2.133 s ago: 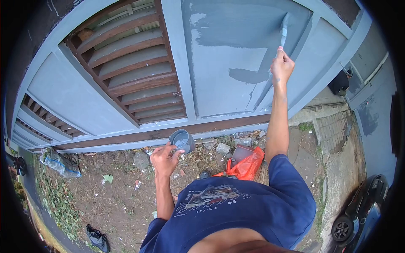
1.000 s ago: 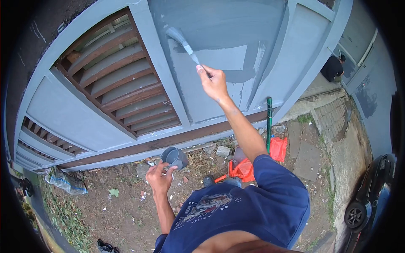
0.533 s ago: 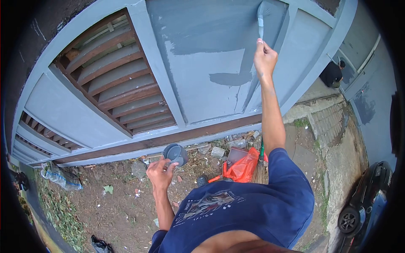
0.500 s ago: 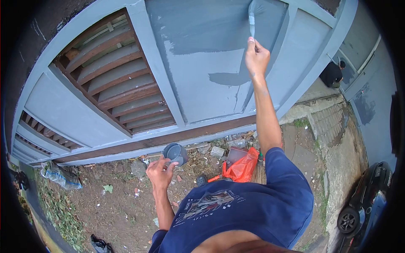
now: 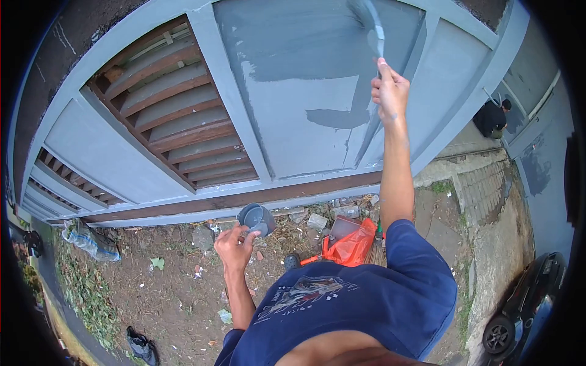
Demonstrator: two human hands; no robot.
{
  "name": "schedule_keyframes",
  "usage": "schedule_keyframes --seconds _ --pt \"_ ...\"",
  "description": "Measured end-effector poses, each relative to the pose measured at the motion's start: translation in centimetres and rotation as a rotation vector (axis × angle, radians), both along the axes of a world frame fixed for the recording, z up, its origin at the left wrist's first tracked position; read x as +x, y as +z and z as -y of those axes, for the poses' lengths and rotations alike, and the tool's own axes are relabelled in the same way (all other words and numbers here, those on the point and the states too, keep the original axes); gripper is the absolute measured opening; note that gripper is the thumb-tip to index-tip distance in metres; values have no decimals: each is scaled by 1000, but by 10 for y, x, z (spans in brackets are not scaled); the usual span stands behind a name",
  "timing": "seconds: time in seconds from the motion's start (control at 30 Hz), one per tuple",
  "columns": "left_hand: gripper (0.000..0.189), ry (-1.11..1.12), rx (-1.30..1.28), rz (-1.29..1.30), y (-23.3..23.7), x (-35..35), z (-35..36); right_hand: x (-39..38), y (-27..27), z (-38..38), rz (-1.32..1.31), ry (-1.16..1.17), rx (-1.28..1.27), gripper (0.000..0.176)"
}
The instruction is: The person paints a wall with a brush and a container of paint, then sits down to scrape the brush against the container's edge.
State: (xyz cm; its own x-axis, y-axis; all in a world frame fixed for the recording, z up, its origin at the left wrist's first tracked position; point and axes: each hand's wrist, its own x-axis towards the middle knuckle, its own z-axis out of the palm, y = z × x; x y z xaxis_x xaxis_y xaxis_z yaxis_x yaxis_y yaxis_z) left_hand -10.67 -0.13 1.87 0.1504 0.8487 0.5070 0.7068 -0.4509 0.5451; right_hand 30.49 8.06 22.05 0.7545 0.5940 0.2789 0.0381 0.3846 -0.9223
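While the right hand (image 5: pixel 392 94) holds the brush (image 5: pixel 379 33) against the panel (image 5: pixel 293 140), we find the cup (image 5: pixel 267 224) in the left hand (image 5: pixel 235 250).
Right fingers wrapped round the handle, blurred bristles toward the panel's upper right corner; left fingers grasping the near side of the cup, over the soil (image 5: pixel 177 293), below the panel's bottom edge. We note darker grey paint (image 5: pixel 293 43) across the panel's upper part; orange bag (image 5: pixel 353 245) on the soil below its lower right corner.
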Motion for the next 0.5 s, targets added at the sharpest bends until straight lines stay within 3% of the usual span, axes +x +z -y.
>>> schedule_keyframes --seconds 0.07,0.13,0.23,0.4,0.5 --pt "30 -1 24 -26 -1 0 1 36 -7 8 -34 -56 61 40" --pt "30 -2 52 -48 -1 2 2 46 -9 9 -17 -289 46 40" --pt "28 34 24 -22 -1 6 5 23 -48 -31 234 -375 8 35" --pt "26 24 7 -1 -1 6 10 -130 -65 -45 361 1 -22 31" --pt "26 27 9 -19 -5 4 10 -166 -99 -59 503 104 -6 33"
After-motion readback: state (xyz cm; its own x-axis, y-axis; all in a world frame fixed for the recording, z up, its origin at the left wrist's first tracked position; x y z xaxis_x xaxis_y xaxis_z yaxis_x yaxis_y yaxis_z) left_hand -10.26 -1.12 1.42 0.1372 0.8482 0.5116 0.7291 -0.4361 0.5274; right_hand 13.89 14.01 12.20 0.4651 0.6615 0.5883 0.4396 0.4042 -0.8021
